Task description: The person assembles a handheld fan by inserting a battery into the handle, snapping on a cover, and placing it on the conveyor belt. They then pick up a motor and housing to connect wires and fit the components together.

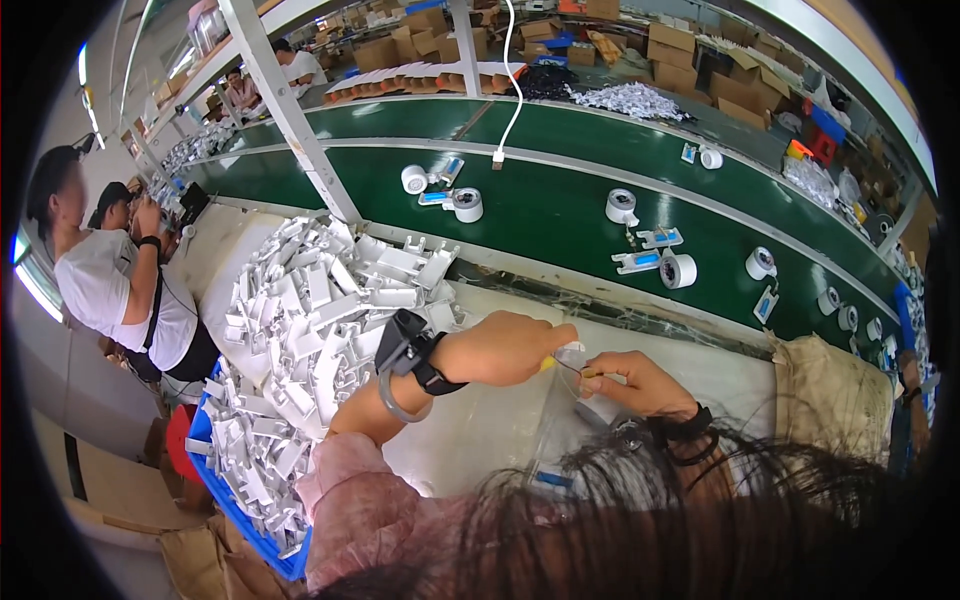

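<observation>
1. Hair [640, 525] hangs nearest the head camera, along the lower edge.
2. Left hand [512, 348]: closed on a small clear part [571, 354], above the counter [470, 430].
3. Right hand [637, 384]: fingertips pinched just beside that part; what they grip is too small to tell.
4. White brackets [318, 290] heap on the counter at left and fill a blue bin [285, 566].

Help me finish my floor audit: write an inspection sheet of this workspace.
Surface: pale worktop, beside a green conveyor.
Job's things: small clear piece, finer detail too small to tell.
Clutter: white plastic parts heaped on the worktop and in a blue bin.
Hands: left hand appears to pinch the small clear piece; right hand close by, grip unclear.
Cables: white cable hangs over the conveyor.
Surroundings: co-workers at left, cardboard boxes beyond the conveyor.
</observation>
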Tool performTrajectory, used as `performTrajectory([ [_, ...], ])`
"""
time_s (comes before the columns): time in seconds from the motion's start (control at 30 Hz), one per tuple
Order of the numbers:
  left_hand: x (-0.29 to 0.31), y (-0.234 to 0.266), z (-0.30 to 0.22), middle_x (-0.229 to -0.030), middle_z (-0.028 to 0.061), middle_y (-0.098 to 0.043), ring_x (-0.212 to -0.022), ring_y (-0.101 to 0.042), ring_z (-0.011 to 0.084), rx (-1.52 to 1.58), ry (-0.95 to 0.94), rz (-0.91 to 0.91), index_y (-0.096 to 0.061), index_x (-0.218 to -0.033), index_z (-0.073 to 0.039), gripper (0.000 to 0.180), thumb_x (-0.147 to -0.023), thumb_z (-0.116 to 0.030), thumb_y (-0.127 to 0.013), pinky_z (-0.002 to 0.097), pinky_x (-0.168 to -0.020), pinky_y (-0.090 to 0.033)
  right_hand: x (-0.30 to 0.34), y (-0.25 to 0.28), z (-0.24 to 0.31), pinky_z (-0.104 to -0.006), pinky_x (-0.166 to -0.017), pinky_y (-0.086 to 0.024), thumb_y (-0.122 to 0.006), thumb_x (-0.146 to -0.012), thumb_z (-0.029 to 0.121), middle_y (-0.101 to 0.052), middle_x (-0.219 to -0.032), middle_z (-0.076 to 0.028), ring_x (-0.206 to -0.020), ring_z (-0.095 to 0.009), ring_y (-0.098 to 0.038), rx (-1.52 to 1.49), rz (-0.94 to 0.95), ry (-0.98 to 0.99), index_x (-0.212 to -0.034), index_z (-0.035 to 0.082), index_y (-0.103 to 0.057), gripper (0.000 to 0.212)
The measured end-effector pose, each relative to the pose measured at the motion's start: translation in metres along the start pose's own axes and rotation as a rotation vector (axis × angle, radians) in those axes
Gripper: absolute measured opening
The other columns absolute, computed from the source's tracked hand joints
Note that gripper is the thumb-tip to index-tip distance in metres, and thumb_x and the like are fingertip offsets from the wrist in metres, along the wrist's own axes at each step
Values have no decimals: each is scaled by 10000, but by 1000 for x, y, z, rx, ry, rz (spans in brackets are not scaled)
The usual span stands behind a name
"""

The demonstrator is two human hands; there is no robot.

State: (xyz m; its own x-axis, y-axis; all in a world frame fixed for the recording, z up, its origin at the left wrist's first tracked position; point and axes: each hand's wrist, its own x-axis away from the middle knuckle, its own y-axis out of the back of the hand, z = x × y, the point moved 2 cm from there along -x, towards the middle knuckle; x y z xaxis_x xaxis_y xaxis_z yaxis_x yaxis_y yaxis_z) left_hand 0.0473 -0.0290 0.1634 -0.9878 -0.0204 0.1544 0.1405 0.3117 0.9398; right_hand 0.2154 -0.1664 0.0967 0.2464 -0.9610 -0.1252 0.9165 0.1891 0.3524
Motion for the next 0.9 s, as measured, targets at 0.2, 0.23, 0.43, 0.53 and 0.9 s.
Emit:
performTrajectory([
  [0.2,-7,-27,-5,-875,212,-609,-786,-599,418,53,69,-548,-405,-1187,-67,376,-833,-58,-533,486,-617,-457,4,-5,9,-301,-813,-461,-593,-924,125,-654,-914,-63,-895,-161,-598,11,-143,99,-999,-16,-640,166],
  [0.23,-5,-32,-5,-885,214,-604,-763,-599,412,209,93,-566,-384,-1221,-58,404,-844,-59,-528,477,-628,-467,4,-3,10,-301,-813,-461,-593,-924,125,-654,-914,-63,-895,-161,-598,13,-146,97,-999,-16,-640,166],
  [0.43,-10,-59,-1,-935,82,-592,-720,-568,156,929,34,-676,-399,-1277,-48,344,-941,-81,-463,304,-626,-465,-4,-2,-2,-248,-621,-451,-703,-824,45,-632,-741,-38,-684,-91,-595,71,-204,15,-953,6,-590,176],
  [0.53,-17,-67,0,-921,24,-579,-689,-515,70,1290,47,-611,-440,-1232,-57,268,-966,-85,-421,231,-601,-438,-2,-5,-7,-220,-529,-420,-699,-817,17,-606,-670,-19,-578,-62,-565,250,-559,-56,-898,26,-538,180],
  [0.9,-33,-89,10,-982,36,-560,-924,-584,95,1363,119,-684,-446,-1239,-46,287,-955,-57,-405,234,-646,-478,-9,-14,-13,-375,-919,-469,-604,-862,-21,-637,-742,-58,-726,-153,-624,28,-694,88,-950,30,-549,115],
])
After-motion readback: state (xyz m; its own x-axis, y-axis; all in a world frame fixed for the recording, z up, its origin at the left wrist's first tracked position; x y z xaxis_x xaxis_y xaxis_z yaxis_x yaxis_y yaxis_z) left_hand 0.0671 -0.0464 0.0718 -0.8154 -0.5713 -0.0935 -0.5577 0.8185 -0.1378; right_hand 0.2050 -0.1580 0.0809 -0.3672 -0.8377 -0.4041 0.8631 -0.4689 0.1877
